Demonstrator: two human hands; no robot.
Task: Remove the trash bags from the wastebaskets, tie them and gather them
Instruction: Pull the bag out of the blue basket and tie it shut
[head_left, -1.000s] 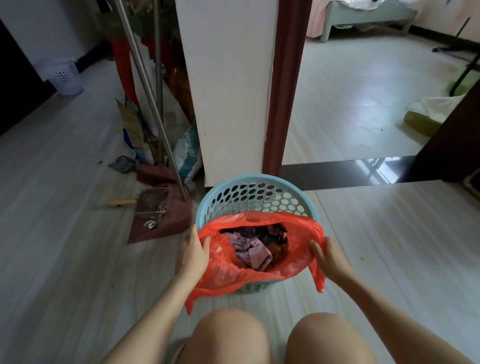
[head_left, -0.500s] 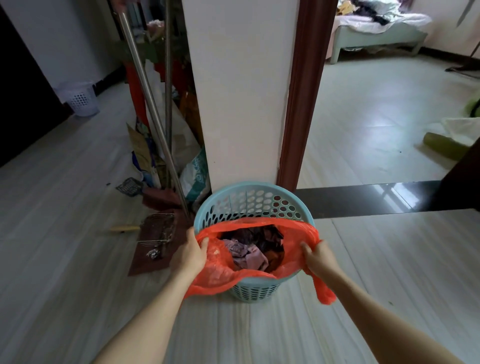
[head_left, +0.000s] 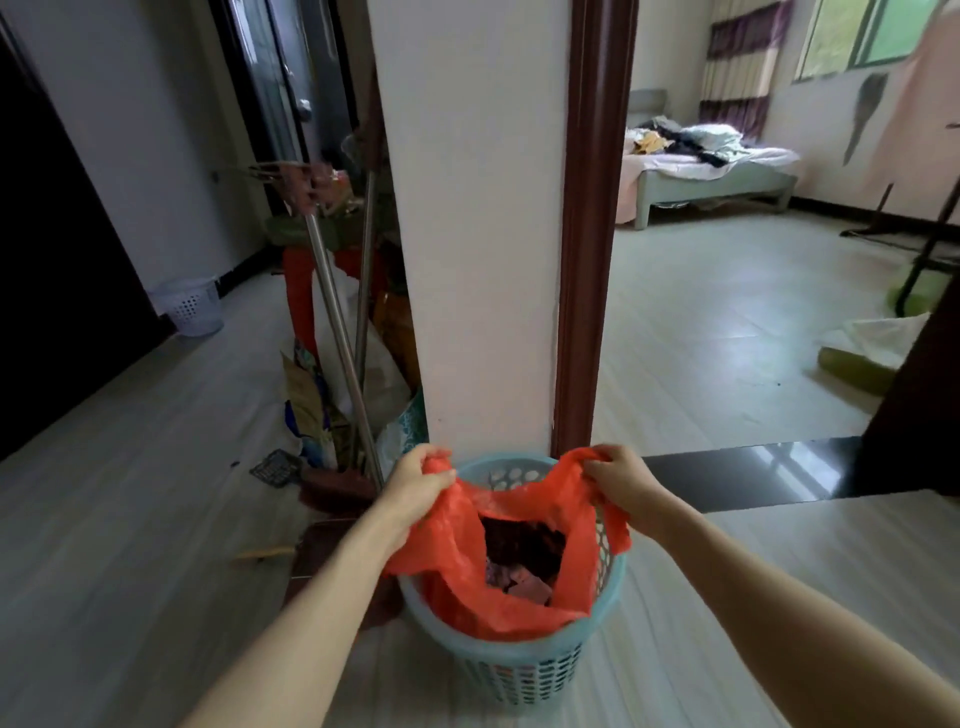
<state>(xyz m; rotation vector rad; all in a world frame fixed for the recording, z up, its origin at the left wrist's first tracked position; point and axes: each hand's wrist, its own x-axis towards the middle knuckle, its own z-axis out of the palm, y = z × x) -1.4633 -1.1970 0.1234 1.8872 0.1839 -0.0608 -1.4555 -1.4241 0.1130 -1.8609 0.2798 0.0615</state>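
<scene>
We have both hands closed on the orange trash bag (head_left: 452, 551), one at each side of its mouth. Our left hand (head_left: 415, 483) pinches a gathered fold of the plastic, the fingers curled tight over it, and our right hand (head_left: 618, 480) does the same with the opposite edge, knuckles up and fingertips buried in the bunched film. Between the two sets of fingers the rim of the bag hangs in a slack curve, and below them the bag opens to show dark and purplish crumpled trash (head_left: 519, 561). The bag sits inside the light blue perforated wastebasket (head_left: 524, 670), directly beneath our fingers, its lower part hidden by the basket wall; a loose flap of orange drapes over the basket's rim under the right fingers. Just beyond our fingers rises the white wall end (head_left: 467, 208) with its dark red door frame (head_left: 592, 234). Off past the left fingers a metal-handled broom (head_left: 337, 332) leans by the wall among bags and paper, and well beyond it a white wastebasket (head_left: 189, 306) stands against the far wall. Far past the right fingers, through the doorway, we see a bed (head_left: 711, 176).
</scene>
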